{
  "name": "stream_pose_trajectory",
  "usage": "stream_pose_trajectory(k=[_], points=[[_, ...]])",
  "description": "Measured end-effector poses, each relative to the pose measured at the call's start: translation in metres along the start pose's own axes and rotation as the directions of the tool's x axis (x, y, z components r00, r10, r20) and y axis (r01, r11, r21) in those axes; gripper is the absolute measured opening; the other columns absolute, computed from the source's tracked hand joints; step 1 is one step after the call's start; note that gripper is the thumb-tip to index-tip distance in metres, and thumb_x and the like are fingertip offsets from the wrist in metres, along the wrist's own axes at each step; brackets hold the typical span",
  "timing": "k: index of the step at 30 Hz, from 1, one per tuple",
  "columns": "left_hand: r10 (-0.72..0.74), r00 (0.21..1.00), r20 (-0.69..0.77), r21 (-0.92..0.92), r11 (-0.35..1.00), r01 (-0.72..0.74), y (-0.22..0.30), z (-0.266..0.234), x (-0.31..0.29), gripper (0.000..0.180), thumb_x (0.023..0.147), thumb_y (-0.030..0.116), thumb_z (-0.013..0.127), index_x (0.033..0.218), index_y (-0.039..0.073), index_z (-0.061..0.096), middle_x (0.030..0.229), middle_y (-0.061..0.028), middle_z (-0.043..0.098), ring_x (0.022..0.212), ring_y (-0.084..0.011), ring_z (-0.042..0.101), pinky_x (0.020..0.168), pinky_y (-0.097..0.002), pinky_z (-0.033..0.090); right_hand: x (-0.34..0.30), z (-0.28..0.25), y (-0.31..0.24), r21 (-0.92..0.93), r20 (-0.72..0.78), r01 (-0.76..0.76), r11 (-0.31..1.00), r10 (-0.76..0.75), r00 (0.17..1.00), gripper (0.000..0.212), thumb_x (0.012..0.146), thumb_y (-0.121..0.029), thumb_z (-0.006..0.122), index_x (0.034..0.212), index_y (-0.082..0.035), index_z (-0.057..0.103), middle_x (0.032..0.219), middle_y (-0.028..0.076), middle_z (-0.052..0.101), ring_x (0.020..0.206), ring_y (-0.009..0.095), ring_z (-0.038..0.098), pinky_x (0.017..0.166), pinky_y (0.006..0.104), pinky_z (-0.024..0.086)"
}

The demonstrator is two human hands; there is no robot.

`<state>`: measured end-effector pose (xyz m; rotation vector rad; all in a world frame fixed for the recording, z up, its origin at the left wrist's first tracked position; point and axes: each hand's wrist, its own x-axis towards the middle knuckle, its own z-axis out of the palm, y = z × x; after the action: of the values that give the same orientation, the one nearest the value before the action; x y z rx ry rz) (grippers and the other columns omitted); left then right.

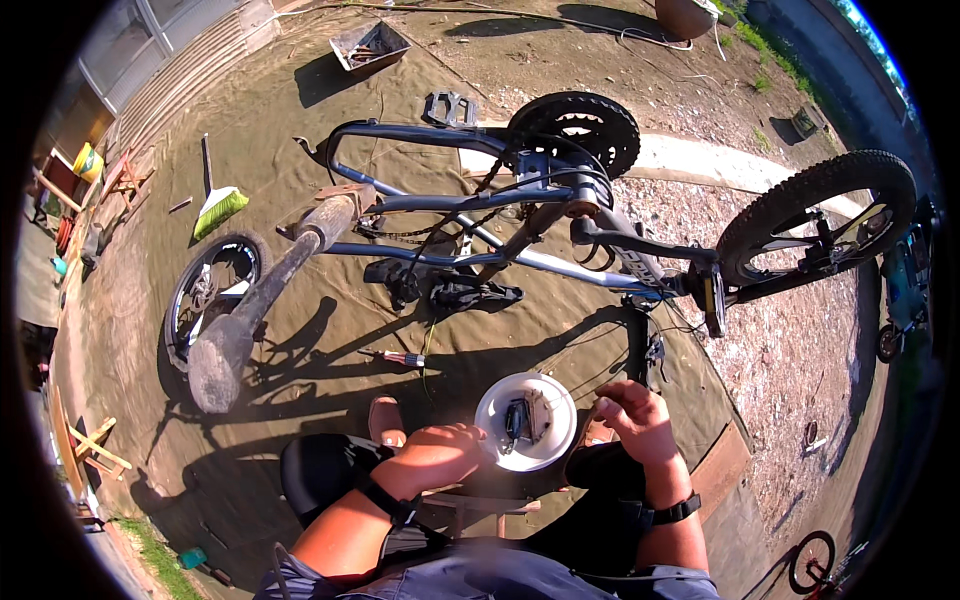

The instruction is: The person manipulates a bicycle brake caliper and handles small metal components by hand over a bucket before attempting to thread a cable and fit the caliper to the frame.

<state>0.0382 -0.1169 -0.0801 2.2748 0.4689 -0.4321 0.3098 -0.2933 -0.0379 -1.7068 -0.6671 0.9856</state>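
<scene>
A white bowl (487,420) with a dark part and several small metal pieces in it stands between my knees. At its left rim is my left hand (445,458), fingers curled in; whether they grip the rim or some small thing is hidden. To the right of the bowl my right hand (638,422) is raised, thumb and fingertips drawn together in a pinch; anything between them is too small to make out. Beyond the bowl a bicycle frame (545,260) lies across the view, its chain hanging slack. A screwdriver (403,359) with a red and grey handle lies on the green-brown cloth (480,345).
A wheel (172,300) lies at left, beside a worn wooden post (265,290). The attached wheel (880,175) reaches far right. A green-bristled brush (220,210), a loose pedal (452,108) and a metal tray (372,60) of tools lie farther off.
</scene>
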Motion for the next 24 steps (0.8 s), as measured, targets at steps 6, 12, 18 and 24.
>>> stream_pose_trajectory(k=[6,12,18,24], points=[[0.04,0.998,-0.053,-0.114,0.992,-0.046,-0.032,0.011,0.019,0.047,0.101,0.047,0.057,0.119,0.003,0.062,0.097,-0.016,0.072,0.096,-0.0349,0.07,0.084,-0.0436,0.055,0.035,0.007,-0.001,-0.363,0.156,0.049,0.93,0.009,0.988,0.017,0.089,-0.025,0.076,0.096,-0.009,0.076,0.079,0.005,0.068,0.075,0.019,0.065,0.084,0.0354,0.044],[-0.331,0.902,0.278,-0.367,0.831,0.418,-0.02,-0.006,0.023,0.051,0.101,0.045,0.058,0.129,0.002,0.063,0.109,-0.0179,0.074,0.104,-0.0337,0.07,0.09,-0.0415,0.055,0.047,0.019,-0.061,-0.334,0.348,0.265,0.905,-0.142,0.926,0.013,0.085,-0.013,0.08,0.094,-0.004,0.076,0.083,0.007,0.071,0.08,0.022,0.067,0.082,0.0365,0.046],[-0.423,0.9,-0.104,-0.708,0.667,0.232,-0.013,0.018,-0.034,0.034,0.098,0.032,0.067,0.115,0.002,0.068,0.097,-0.0158,0.075,0.092,-0.0319,0.073,0.078,-0.0375,0.058,0.089,-0.001,-0.209,-0.179,0.421,0.262,0.948,-0.167,0.891,0.019,0.082,-0.005,0.08,0.1,-0.001,0.073,0.092,0.011,0.07,0.088,0.025,0.068,0.082,0.0347,0.054],[-0.655,0.737,0.166,-0.713,0.437,0.548,0.035,-0.062,-0.092,0.032,0.101,0.027,0.064,0.119,0.0,0.064,0.091,-0.0125,0.073,0.084,-0.0191,0.074,0.077,-0.0332,0.057,0.191,-0.019,-0.309,-0.547,0.016,0.375,0.748,-0.439,0.898,0.02,0.082,0.005,0.072,0.101,-0.001,0.071,0.093,0.01,0.068,0.078,0.02,0.064,0.071,0.0289,0.053]])
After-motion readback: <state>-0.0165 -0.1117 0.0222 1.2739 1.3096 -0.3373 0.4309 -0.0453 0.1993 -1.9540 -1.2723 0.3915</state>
